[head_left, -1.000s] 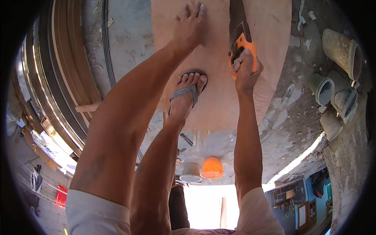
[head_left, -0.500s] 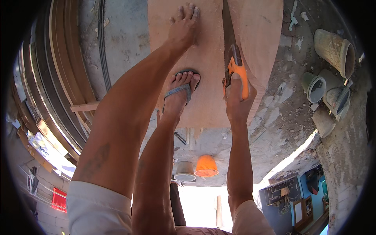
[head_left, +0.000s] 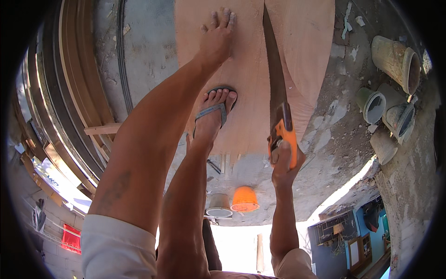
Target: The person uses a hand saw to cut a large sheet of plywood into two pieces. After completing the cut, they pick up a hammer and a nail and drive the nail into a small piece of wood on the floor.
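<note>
My left hand point(head_left: 217, 39) rests palm down on the pale reddish plywood board point(head_left: 195, 9), its fingers apart, left of a long cut. A sandaled foot point(head_left: 213, 111) stands on the board below that hand, at the end of my leg. My right hand point(head_left: 285, 162) grips the orange and black handle of a handsaw point(head_left: 276, 72) at the board's near right edge. The saw's blade reaches up the board along the cut, its far end tapering into the line.
Long timber planks point(head_left: 76, 69) lie along the left. Several dirty plastic containers point(head_left: 390, 60) lie at the right on the rubble-strewn concrete point(head_left: 344, 93). An orange bucket point(head_left: 245, 197) and a grey bucket point(head_left: 218, 202) appear below the board. A red cloth point(head_left: 70, 238) hangs at lower left.
My right hand has drawn the saw back toward me, so much more blade shows than a second ago. My left hand and the foot stay on the board, and the view has shifted slightly.
</note>
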`<state>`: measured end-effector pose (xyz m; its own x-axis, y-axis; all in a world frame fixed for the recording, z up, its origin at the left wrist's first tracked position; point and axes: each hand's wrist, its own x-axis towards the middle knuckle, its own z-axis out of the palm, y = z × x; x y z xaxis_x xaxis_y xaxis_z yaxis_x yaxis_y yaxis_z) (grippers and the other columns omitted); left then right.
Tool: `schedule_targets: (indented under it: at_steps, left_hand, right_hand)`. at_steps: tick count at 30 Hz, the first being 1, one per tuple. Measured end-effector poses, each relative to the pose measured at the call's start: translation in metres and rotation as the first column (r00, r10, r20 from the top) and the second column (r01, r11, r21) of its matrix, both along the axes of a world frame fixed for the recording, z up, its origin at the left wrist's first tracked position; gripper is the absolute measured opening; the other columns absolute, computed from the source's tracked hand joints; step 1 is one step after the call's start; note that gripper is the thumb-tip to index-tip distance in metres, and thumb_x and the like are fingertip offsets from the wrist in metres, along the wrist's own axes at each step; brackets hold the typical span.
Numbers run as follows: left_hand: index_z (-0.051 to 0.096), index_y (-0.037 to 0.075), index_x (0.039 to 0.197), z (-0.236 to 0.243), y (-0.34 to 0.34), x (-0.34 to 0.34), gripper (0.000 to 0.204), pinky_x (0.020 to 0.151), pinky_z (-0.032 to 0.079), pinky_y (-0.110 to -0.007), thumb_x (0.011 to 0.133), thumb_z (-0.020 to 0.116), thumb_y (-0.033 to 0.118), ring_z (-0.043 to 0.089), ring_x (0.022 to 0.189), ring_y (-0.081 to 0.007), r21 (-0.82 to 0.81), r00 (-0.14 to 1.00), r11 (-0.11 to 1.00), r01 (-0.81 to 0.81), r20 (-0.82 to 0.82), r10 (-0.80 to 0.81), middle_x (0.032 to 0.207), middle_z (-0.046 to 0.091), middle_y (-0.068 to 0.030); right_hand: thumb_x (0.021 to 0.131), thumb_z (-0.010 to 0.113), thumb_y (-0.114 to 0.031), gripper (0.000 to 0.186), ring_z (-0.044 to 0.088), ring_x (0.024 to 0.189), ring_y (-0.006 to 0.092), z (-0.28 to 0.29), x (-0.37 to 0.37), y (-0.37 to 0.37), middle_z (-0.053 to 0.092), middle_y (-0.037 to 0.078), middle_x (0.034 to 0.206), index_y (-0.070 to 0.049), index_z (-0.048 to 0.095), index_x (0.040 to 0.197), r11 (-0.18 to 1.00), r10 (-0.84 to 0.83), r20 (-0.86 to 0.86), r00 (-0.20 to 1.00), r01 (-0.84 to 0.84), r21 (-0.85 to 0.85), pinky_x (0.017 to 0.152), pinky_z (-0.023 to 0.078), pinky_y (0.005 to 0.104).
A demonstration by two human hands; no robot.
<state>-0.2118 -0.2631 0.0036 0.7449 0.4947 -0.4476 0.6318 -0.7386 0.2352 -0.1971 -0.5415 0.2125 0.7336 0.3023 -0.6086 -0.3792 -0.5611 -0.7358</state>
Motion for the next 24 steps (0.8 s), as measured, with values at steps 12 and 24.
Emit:
schedule_targets:
  at_steps: [12, 24]
  left_hand:
    - [0.026, 0.007, 0.168, 0.003, 0.003, -0.006, 0.132, 0.114, 0.042, -0.074, 0.058, 0.099, 0.009, 0.026, 0.158, -0.0507, -0.002, 0.994, 1.0, -0.004, 0.107, 0.004, 0.177, 0.022, -0.0147]
    - [0.022, 0.001, 0.167, -0.004, 0.005, 0.007, 0.13, 0.118, 0.033, -0.075, 0.063, 0.098, 0.018, 0.021, 0.158, -0.0554, -0.033, 0.996, 0.999, 0.044, 0.08, -0.041, 0.175, 0.016, -0.027]
  right_hand:
    - [0.109, 0.057, -0.038, 0.043, 0.044, 0.049, 0.008, -0.035, 0.022, 0.041, 0.052, 0.0, 0.062, -0.003, 0.061, 0.085, 0.996, -0.081, -0.131, 0.988, 0.086, 0.028, 0.047, 0.039, 0.0278]
    - [0.108, 0.055, -0.031, 0.036, 0.043, 0.052, 0.0061, -0.049, 0.039, 0.066, 0.049, -0.003, 0.063, -0.004, 0.059, 0.085, 0.997, -0.042, -0.036, 0.999, 0.044, 0.064, 0.049, 0.036, 0.0271]
